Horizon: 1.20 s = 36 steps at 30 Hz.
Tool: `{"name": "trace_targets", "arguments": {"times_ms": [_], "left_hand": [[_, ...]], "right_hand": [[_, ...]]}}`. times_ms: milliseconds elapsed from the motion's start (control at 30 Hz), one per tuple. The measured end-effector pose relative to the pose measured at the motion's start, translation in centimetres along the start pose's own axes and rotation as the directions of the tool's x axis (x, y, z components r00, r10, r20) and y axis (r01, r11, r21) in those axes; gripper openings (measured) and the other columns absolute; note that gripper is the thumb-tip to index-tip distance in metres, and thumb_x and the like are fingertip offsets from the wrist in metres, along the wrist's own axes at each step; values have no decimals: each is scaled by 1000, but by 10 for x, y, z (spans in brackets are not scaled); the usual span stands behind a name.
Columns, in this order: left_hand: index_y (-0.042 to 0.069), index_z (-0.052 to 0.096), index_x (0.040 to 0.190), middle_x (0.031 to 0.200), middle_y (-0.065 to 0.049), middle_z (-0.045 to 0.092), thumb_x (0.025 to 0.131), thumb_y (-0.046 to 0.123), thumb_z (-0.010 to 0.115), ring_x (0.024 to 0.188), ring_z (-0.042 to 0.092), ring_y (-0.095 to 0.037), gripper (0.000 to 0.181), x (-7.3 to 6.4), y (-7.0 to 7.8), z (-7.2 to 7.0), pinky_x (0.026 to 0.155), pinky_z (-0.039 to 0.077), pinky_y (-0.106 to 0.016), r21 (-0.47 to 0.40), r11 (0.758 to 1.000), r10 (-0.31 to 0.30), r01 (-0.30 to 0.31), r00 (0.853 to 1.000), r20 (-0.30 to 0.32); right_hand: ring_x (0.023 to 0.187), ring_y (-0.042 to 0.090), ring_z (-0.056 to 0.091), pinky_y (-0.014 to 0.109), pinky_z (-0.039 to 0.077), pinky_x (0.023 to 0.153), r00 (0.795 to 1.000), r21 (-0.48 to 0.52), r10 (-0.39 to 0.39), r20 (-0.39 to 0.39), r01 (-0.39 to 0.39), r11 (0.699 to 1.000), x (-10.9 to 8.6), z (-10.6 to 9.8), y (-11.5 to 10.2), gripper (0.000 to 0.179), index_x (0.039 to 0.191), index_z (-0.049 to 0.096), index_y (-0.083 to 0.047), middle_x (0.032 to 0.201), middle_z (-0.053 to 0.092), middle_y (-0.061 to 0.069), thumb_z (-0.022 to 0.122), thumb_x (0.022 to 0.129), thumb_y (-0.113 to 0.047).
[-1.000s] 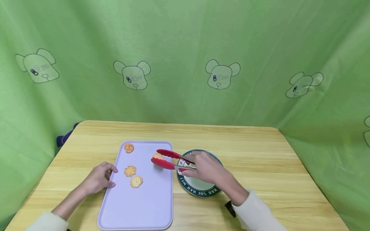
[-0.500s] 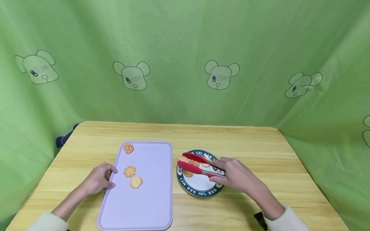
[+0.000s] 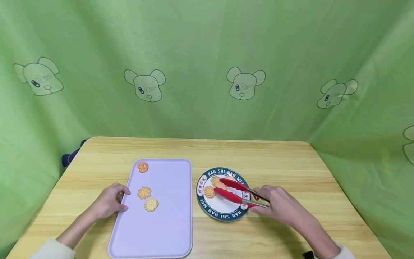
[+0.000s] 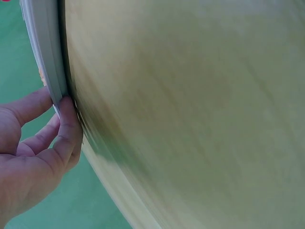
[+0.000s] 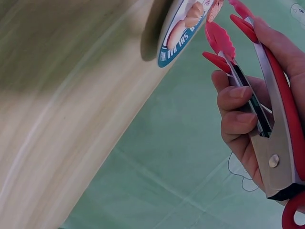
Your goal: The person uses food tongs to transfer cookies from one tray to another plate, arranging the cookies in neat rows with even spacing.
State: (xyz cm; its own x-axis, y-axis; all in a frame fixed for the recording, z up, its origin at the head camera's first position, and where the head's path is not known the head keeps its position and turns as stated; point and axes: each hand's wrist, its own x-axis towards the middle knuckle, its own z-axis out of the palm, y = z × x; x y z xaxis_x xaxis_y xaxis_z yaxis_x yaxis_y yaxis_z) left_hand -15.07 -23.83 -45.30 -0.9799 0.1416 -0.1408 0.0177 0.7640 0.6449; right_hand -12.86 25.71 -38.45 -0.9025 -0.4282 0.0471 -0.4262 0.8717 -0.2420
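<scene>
My left hand (image 3: 108, 202) pinches the left edge of a lilac tray (image 3: 166, 230); in the left wrist view the thumb and fingers (image 4: 69, 126) clasp its rim. On the tray lie a pretzel-shaped cookie (image 3: 142, 166), a ridged flower cookie (image 3: 144, 192) and a pale round cookie (image 3: 151, 204). My right hand (image 3: 283, 205) grips metal tongs (image 3: 230, 196) with red tips, low over a plate (image 3: 223, 216) with a green patterned rim. A swirl cookie (image 3: 209, 192) and other cookies lie on the plate, partly hidden by the tongs. The tong tips stand apart around a cookie (image 3: 221, 186).
The plate stands right of the tray on a light wooden table (image 3: 291, 172). A green curtain (image 3: 200, 118) with bear outlines hangs behind and at both sides. Something dark blue (image 3: 72, 156) shows past the table's left back corner.
My right hand has carried a cookie in the tongs from the tray over to the plate, then shifted slightly right and nearer. My left hand has stayed at the tray's edge.
</scene>
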Motion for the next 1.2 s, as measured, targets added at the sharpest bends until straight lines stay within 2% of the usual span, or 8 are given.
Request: {"name": "trace_targets", "arguments": {"times_ms": [233, 633, 800, 1067, 1200], "left_hand": [[-3, 61, 104, 95, -12, 56, 64, -1, 79, 78, 55, -18, 44, 0, -1, 1, 57, 48, -23, -3, 1000, 5, -5, 1000, -3], [-3, 60, 104, 96, -12, 56, 64, 0, 79, 78, 55, -18, 44, 0, -1, 3, 58, 48, -23, -14, 1000, 2, -2, 1000, 2], [-3, 60, 104, 97, -12, 56, 65, -1, 79, 78, 55, -18, 43, 1, -1, 3, 57, 48, -23, -15, 1000, 3, -3, 1000, -1], [-2, 60, 104, 96, -11, 56, 66, -1, 79, 78, 55, -18, 42, 1, 0, 3, 57, 48, -23, -10, 1000, -7, 7, 1000, 4], [-3, 60, 103, 96, -11, 56, 66, -2, 79, 78, 55, -18, 42, 0, 0, 1, 57, 48, -23, -8, 1000, -10, 10, 1000, 1]], "right_hand": [[64, 3, 43, 16, 38, 54, 999, -10, 20, 30, -20, 1000, -5, 5, 5, 51, 113, 69, -8, 74, 54, -12, 75, 76, -43], [66, 7, 45, 17, 39, 56, 996, -46, 76, 43, -74, 996, -7, 11, 5, 57, 117, 67, -5, 78, 59, -6, 78, 72, -40], [66, 8, 45, 18, 40, 56, 997, -54, 68, 34, -67, 996, -6, 6, 4, 61, 118, 66, -5, 80, 61, -3, 80, 70, -40], [74, 11, 54, 29, 52, 65, 1000, -57, 26, 18, -25, 998, 13, 0, -13, 66, 119, 66, -6, 92, 66, 4, 79, 70, -47], [88, 20, 64, 37, 56, 77, 1000, -34, -22, 14, 22, 999, 28, 6, -29, 67, 119, 65, -6, 103, 69, 11, 78, 70, -50]]}}
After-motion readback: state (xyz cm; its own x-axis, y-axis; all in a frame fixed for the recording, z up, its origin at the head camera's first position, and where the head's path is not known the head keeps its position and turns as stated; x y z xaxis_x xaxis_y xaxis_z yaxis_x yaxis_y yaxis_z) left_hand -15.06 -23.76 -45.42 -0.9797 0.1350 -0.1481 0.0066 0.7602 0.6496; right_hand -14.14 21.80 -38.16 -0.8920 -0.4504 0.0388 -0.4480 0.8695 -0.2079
